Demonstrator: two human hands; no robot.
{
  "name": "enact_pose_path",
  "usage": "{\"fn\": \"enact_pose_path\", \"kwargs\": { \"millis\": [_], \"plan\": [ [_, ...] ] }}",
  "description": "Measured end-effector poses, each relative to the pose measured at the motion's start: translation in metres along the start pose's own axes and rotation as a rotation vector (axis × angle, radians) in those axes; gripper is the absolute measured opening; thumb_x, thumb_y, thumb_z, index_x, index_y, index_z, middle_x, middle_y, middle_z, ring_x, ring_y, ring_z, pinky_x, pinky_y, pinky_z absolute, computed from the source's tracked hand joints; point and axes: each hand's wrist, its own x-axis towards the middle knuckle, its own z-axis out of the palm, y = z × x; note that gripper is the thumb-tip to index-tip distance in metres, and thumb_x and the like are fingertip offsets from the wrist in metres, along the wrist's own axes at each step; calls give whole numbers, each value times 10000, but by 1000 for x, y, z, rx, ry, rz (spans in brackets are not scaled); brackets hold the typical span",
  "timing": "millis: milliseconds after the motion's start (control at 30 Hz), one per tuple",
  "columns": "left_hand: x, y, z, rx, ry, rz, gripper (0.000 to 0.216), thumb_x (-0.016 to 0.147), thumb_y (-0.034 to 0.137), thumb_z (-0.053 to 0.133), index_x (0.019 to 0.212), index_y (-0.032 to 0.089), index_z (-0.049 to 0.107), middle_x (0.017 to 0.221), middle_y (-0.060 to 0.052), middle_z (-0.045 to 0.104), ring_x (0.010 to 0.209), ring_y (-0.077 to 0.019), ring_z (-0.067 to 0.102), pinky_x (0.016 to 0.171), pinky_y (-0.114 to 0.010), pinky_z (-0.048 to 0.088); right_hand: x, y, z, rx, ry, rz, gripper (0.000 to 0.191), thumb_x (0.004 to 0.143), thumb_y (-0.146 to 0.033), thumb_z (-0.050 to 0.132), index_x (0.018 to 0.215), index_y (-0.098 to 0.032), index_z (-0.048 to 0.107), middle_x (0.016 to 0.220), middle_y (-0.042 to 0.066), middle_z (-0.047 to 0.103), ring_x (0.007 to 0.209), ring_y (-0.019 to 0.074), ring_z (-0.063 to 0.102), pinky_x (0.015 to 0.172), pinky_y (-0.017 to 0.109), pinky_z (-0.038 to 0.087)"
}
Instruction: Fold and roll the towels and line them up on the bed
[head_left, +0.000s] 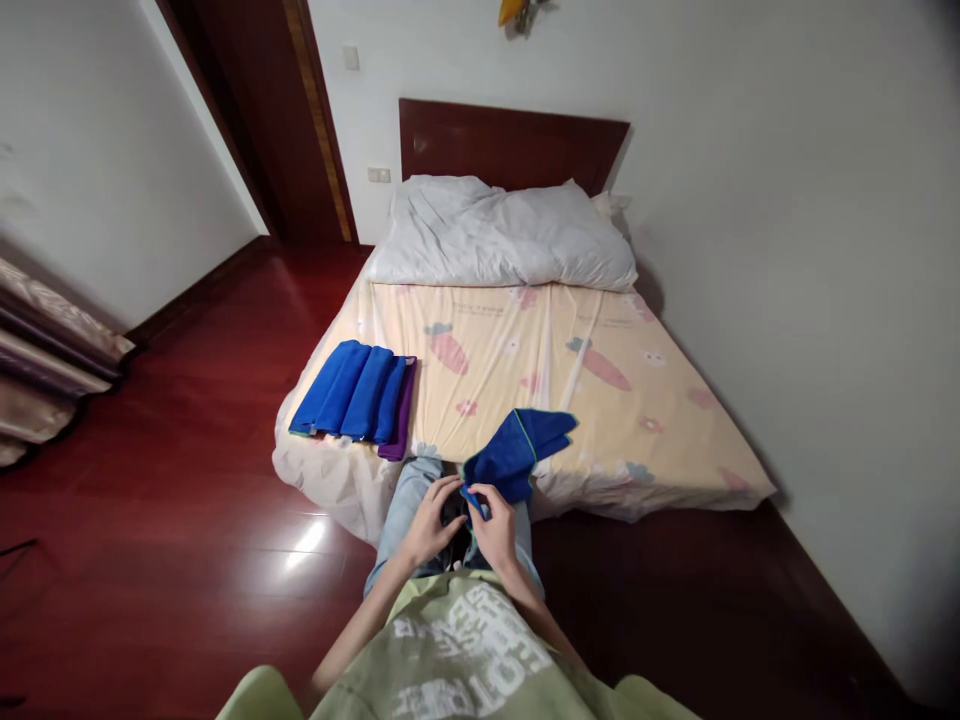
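A blue cloth (517,450) lies partly on the foot edge of the bed, its near corner drawn down toward me. My right hand (491,525) pinches that near corner, fingers closed on it. My left hand (431,520) is right beside it with curled fingers touching the same corner. On the bed's left corner lies a row of several folded blue cloths (349,390) over a purple cloth (401,420).
The bed (570,370) has a pale yellow sheet with carrot prints, a white duvet (502,235) at the head and a dark wooden headboard (510,145). Dark red wooden floor (165,480) on the left, white wall on the right, curtain at far left.
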Motion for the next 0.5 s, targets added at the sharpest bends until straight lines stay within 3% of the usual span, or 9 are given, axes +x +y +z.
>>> {"fn": "enact_pose_path", "kwargs": {
  "millis": [100,267,500],
  "plan": [
    [11,1,6,-20,-22,-5,440,927,173,564,1363,225,587,1259,-102,658,1183,-234,626,1052,-429,525,-1,-4,-2,3,-55,-16,179,964,-234,561,1050,-226,717,1041,71,764,985,200,732,915,323,597],
    [19,4,15,-24,-64,41,200,979,315,611,1134,201,666,1034,-76,649,1001,-219,610,920,-374,533,-2,-4,-34,-53,-70,18,219,963,-243,558,1099,-221,727,1049,68,785,972,210,754,908,331,605],
    [16,8,22,-111,-79,129,212,974,396,647,924,191,625,1164,-117,632,1260,-252,551,1067,-404,479,-17,0,-49,-69,-38,43,201,979,-264,553,1065,-212,727,1039,77,789,957,213,757,903,343,608]
  ]
}}
